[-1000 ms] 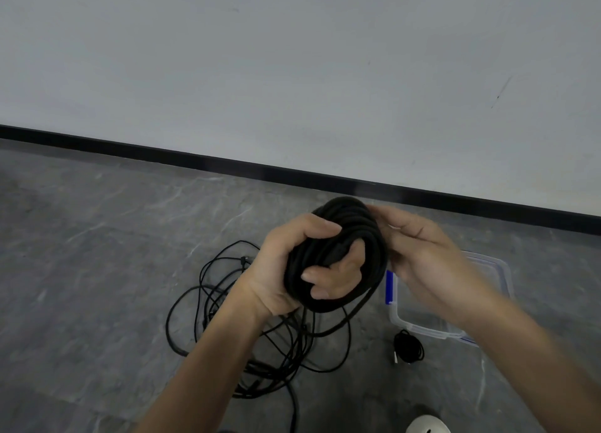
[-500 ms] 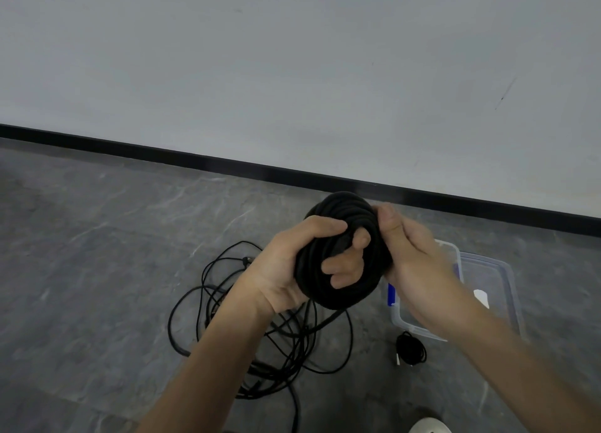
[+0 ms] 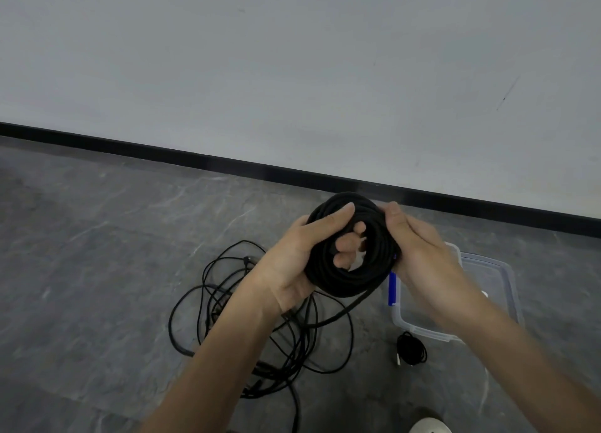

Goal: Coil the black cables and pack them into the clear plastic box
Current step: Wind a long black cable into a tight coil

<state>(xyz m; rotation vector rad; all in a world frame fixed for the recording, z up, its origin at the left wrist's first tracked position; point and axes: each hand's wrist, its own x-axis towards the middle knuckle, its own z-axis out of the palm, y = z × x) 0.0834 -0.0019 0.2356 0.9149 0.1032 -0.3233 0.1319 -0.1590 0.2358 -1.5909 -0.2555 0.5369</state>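
I hold a thick coil of black cable [image 3: 348, 279] in the air over the floor. My left hand [image 3: 292, 260] grips its left side, thumb across the top and fingers showing through the centre hole. My right hand [image 3: 419, 257] grips the coil's right side. One loose strand runs from the coil down to a tangle of black cables [image 3: 260, 331] on the floor. The clear plastic box [image 3: 487, 270] with a blue clip sits on the floor under my right forearm, partly hidden. A small coiled black cable [image 3: 411, 353] lies in front of the box.
The floor is grey stone-pattern tile. A pale wall with a black baseboard [image 3: 227, 164] runs behind. A white shoe tip [image 3: 429, 426] shows at the bottom edge.
My right hand has closed onto the coil's right side. The coil has turned so its centre hole faces me more. The view has shifted slightly.
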